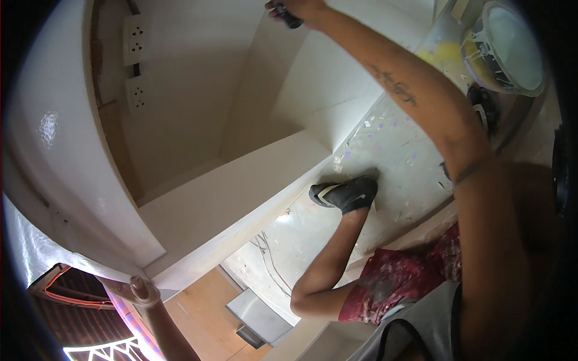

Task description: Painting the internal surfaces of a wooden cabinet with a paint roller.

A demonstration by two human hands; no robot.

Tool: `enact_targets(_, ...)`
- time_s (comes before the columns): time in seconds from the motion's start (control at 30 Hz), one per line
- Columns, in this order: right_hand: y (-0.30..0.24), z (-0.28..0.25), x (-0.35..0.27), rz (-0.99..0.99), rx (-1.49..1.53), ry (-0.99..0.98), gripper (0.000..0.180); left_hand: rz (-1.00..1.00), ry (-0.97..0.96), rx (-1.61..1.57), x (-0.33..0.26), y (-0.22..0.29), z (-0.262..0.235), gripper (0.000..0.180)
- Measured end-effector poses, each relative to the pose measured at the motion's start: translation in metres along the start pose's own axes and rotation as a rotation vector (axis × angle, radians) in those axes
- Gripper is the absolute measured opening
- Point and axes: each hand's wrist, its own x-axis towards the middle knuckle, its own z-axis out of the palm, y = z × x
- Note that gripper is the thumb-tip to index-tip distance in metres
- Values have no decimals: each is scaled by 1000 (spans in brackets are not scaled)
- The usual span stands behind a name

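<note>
**Black tool (289, 17) in right hand (308, 11)**

Its fingers curl round the tool, before the white cabinet (226, 195). Probably light and stiff; best gripped mid-length. Left hand (142, 293) by the cabinet's corner; its fingers' state I can't tell.

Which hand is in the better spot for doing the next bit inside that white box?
Probably the right hand: it holds a black object up in front of the white box's inside. The left hand is down by its outer corner.
</note>
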Motion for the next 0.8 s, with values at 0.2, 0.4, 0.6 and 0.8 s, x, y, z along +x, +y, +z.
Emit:
enact_targets(0.2, 63, 93, -32, -193, -510, 100, 28, 28, -13, -16, 3, 3, 5, 105)
enact_targets(0.4, 98, 133, -117, 108, -309, -150, 27, 5, -5, -87, 6, 2, 10, 106)
enact_targets(0.6, 54, 117, -83, -35, -224, -10, 29, 25, -25, -58, 9, 2, 14, 97)
enact_targets(0.8, 51, 112, -39, -456, -417, 172, 21, 32, -24, -100, 8, 1, 13, 97)
